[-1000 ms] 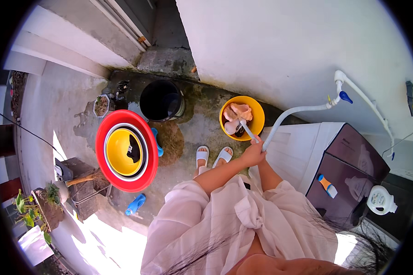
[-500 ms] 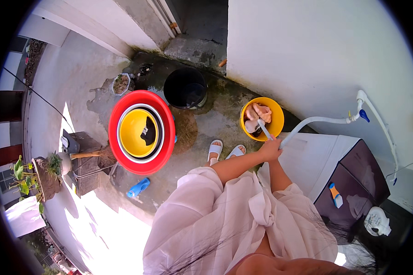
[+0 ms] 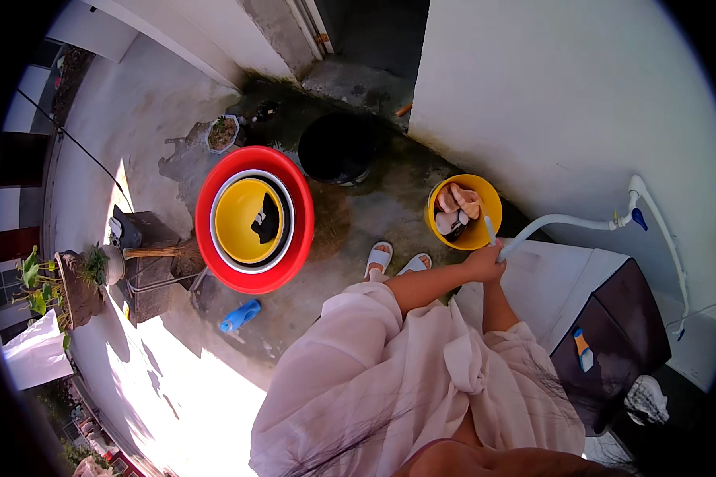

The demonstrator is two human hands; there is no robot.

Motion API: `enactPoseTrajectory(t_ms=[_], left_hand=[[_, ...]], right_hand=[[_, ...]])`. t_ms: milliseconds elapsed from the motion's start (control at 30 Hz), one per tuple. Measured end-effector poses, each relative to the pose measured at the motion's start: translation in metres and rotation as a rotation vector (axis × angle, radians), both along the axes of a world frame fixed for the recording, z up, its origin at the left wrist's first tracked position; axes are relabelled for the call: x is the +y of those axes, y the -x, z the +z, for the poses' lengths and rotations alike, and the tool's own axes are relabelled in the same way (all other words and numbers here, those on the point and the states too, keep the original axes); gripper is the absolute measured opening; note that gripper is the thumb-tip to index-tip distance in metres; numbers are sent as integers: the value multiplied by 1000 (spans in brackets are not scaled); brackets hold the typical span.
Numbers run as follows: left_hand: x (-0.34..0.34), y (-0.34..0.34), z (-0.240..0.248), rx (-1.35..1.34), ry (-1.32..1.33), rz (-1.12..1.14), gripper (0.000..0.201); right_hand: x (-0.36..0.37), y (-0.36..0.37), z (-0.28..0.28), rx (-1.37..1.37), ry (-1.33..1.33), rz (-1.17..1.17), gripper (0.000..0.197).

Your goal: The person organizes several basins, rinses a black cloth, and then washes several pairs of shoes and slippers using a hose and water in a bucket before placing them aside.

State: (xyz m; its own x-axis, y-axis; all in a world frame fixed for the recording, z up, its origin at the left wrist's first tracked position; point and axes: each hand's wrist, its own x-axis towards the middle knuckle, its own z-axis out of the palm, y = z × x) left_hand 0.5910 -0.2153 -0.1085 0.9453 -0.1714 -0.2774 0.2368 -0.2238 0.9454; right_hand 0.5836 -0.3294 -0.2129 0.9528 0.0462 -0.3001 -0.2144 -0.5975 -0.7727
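My left hand [image 3: 477, 265] and my right hand [image 3: 495, 273] meet around a pale grey hose [image 3: 545, 222], fingers closed. They overlap, so the exact grip of each is partly hidden. The hose's short free end [image 3: 491, 230] sticks up past my fingers beside the near right rim of a yellow bucket [image 3: 488, 211]. Inside the bucket lie crumpled peach cloth [image 3: 463, 199] and some white and dark pieces. From my hands the hose curves right to a white wall pipe [image 3: 640, 187] with a blue-handled tap [image 3: 637, 215].
A white machine with a dark lid [image 3: 616, 334] stands at my right, an orange and blue brush [image 3: 583, 350] on it. Nested basins, with a red basin [image 3: 304, 238] outermost, stand left. Beyond are a black bucket [image 3: 336, 151] and a potted plant [image 3: 222, 133]. A blue bottle [image 3: 240, 316] lies on the floor.
The hose's free end has drawn back from over the cloth to the bucket's near right rim and points more upward. Both hands stay on the hose. The whole view has shifted slightly.
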Motion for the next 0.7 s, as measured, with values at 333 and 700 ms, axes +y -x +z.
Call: enactPoseTrajectory(t_ms=[333, 700], left_hand=[[-11, 6, -9, 64, -43, -144, 30], [-16, 9, -24, 68, -42, -196, 34]], right_hand=[[-1, 1, 0, 28, -7, -41, 32], [-5, 5, 3, 49, -17, -76, 29]])
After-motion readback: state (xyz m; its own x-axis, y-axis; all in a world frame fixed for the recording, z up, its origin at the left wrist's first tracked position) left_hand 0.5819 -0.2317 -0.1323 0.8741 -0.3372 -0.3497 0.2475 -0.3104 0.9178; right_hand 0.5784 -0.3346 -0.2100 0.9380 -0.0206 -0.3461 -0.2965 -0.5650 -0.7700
